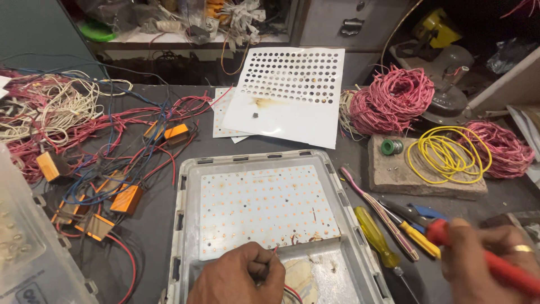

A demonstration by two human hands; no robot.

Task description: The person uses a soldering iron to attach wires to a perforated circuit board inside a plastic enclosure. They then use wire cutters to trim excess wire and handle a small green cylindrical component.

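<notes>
Your left hand (239, 276) pinches a red wire (274, 251) at the white board's (264, 205) near edge, while your right hand (484, 264), gripping the red-handled tool (495, 264), waits well off rightward.

Electronics repair workshop, dark bench strewn with tangled wires (101, 129), red wire coils (394, 101), yellow wire loop (447, 155), orange capacitors (126, 198), screwdrivers (378, 236), perforated white panels (289, 95), cluttered shelf (185, 25)

Bright, even overhead light, soft shadows, sharp centre, slight edge distortion.
</notes>
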